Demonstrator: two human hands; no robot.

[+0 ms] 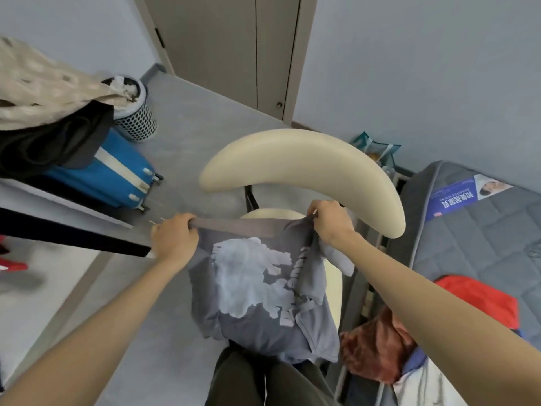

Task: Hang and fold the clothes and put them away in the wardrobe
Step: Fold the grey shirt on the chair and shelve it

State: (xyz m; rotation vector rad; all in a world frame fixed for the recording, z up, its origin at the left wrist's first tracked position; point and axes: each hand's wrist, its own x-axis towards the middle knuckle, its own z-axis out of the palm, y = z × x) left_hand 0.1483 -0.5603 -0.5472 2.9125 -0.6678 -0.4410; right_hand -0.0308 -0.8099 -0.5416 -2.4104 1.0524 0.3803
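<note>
At the far left a heap of beige patterned and black clothes [49,112] lies on a ledge above a blue hard-shell suitcase [111,174], with a white perforated waste bin [136,112] just behind it. Open grey floor [187,136] runs from there to the closed grey-brown door [231,48].

The left hand [175,240] is clenched on one end of the hem of a grey-blue short-sleeved T-shirt with a pale cloud-like print [257,288]. The hem is pulled taut, nearly level, between the two hands, so the shirt's long axis hangs downward toward the person's dark trousers [263,382], collar end lowest. The print faces the camera, with pale lettering running down its right side; the cloth bunches into folds below the right hand. The right hand [330,221] is closed on the other end of the hem.

The shirt hangs over the seat of a cream chair with a curved padded backrest [307,162], close in front of the person. Just right of the chair stands a grey quilted mattress [483,244], carrying red [480,297] and rust-coloured garments [377,347] at its near edge, which leaves little room on that side.
</note>
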